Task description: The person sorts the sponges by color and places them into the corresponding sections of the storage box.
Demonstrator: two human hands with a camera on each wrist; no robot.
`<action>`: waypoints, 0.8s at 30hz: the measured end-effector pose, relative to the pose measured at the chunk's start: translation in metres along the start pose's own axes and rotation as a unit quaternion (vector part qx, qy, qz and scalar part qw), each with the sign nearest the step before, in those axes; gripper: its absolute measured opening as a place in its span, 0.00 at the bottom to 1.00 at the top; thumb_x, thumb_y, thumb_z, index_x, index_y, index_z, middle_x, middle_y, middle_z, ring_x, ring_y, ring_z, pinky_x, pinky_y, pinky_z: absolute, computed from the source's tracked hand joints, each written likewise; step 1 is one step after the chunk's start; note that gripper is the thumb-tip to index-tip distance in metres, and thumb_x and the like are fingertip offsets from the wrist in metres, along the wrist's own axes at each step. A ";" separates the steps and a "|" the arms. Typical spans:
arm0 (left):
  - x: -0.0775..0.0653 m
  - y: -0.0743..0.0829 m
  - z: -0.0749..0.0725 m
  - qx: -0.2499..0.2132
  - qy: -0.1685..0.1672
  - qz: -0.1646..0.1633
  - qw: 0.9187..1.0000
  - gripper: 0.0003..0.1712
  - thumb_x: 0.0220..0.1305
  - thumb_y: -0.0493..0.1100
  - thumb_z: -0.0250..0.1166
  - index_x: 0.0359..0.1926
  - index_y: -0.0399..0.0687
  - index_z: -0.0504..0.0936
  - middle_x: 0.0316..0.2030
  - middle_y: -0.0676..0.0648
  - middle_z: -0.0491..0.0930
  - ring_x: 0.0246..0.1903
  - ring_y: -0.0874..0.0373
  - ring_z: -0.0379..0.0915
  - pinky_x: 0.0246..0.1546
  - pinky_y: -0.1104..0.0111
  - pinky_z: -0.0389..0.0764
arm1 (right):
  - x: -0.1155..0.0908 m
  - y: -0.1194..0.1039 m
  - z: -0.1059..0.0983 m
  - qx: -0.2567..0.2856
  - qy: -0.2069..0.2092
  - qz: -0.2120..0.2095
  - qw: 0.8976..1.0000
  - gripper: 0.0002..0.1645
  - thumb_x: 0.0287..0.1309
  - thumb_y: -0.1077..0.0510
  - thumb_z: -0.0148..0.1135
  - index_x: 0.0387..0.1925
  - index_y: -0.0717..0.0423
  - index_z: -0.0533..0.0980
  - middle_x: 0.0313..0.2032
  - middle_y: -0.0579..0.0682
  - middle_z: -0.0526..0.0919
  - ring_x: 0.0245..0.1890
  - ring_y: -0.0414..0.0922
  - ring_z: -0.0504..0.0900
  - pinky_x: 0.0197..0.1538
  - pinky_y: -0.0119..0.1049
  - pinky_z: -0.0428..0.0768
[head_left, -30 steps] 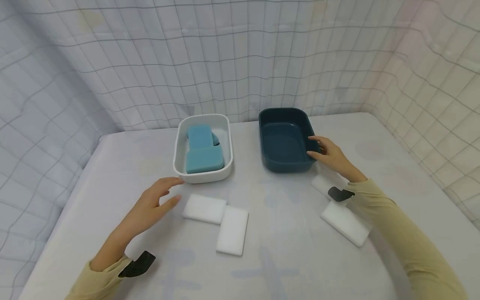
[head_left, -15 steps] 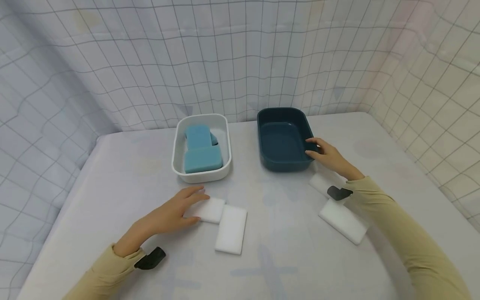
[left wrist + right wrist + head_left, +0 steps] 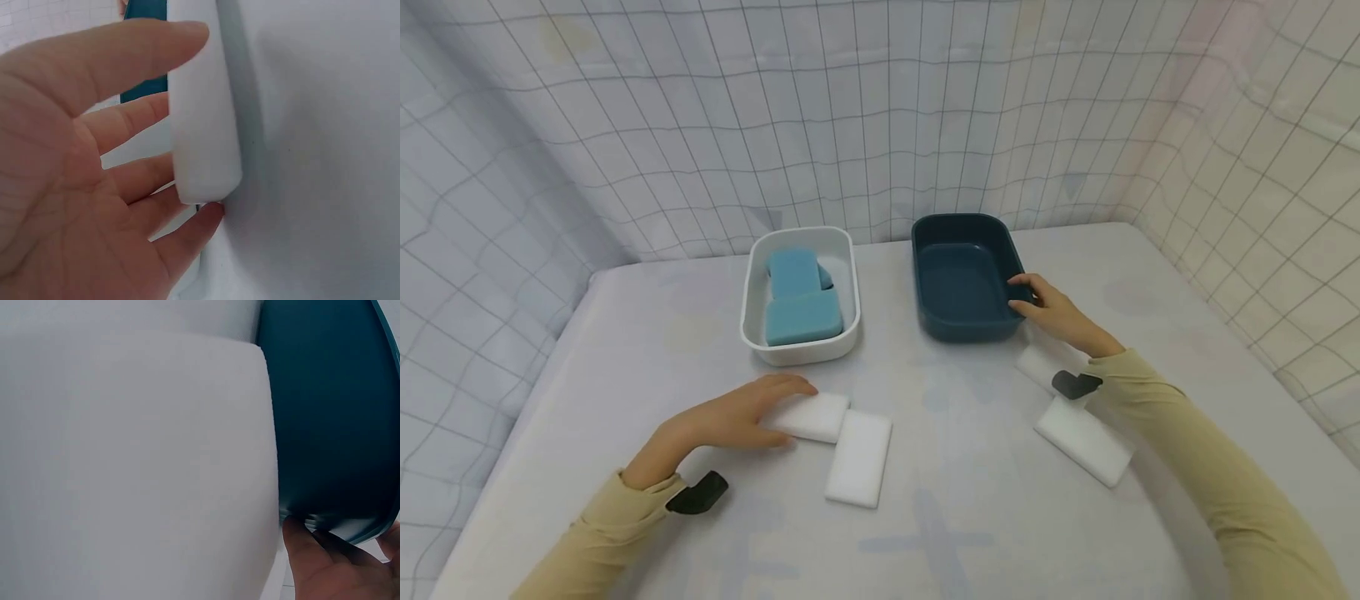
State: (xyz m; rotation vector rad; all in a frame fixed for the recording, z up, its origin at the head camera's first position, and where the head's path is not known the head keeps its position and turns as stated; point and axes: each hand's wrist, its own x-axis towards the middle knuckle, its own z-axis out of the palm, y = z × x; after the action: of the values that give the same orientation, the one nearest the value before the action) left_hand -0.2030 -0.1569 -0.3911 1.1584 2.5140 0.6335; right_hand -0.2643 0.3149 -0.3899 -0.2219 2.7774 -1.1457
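Observation:
My left hand [image 3: 741, 414] straddles a white sponge [image 3: 816, 416], thumb at its near side and fingers along its far side. In the left wrist view the thumb [image 3: 156, 47] overlaps this sponge [image 3: 203, 125] and a fingertip lies at its end. A second white sponge [image 3: 859, 458] lies against it on the right. My right hand [image 3: 1056, 317] grips the right wall of a dark teal bin [image 3: 970, 331], with digits on both sides of the rim. Blue sponges [image 3: 805, 317] lie overlapping inside a white bin [image 3: 808, 356] at the back left.
Two more white sponges [image 3: 1084, 442] lie under the right forearm, one partly covered by the wrist strap. A white sponge [image 3: 137, 462] fills much of the right wrist view. Grid-patterned curtains [image 3: 850, 108] close off the back and sides of the white-covered table [image 3: 955, 467].
My left hand moved right and away from beside the white bin onto the white sponge, and its fingers closed round it. My right hand stays on the teal bin.

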 end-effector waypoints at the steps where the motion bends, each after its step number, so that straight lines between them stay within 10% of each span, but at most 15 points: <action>1: 0.000 -0.001 -0.002 0.006 -0.001 0.007 1.000 0.30 0.56 0.42 0.67 0.60 0.46 0.70 0.58 0.46 0.71 0.60 0.49 0.65 0.59 0.53 0.69 | 0.000 0.000 0.000 0.000 0.000 -0.001 1.000 0.29 0.68 0.47 0.48 0.65 0.52 0.58 0.55 0.58 0.67 0.37 0.46 0.65 0.40 0.35 0.66; 8: 0.002 0.000 -0.003 0.012 0.025 0.020 0.999 0.27 0.54 0.40 0.68 0.57 0.46 0.74 0.53 0.48 0.75 0.54 0.52 0.69 0.55 0.55 0.73 | -0.001 -0.004 0.000 -0.011 0.007 -0.001 1.000 0.28 0.67 0.49 0.49 0.64 0.53 0.59 0.32 0.50 0.62 0.31 0.44 0.62 0.34 0.34 0.63; 24: -0.006 0.008 -0.008 0.011 0.114 0.038 0.993 0.30 0.56 0.44 0.68 0.60 0.49 0.72 0.56 0.49 0.73 0.55 0.57 0.68 0.51 0.61 0.75 | -0.002 -0.003 0.001 -0.025 0.009 -0.007 1.000 0.26 0.67 0.49 0.50 0.61 0.54 0.60 0.26 0.48 0.60 0.26 0.40 0.62 0.30 0.32 0.64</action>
State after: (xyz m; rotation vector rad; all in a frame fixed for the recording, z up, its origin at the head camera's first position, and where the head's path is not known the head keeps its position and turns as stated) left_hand -0.1981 -0.1594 -0.3796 1.2589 2.6795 0.8019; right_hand -0.2621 0.3124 -0.3885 -0.2367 2.8270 -1.0887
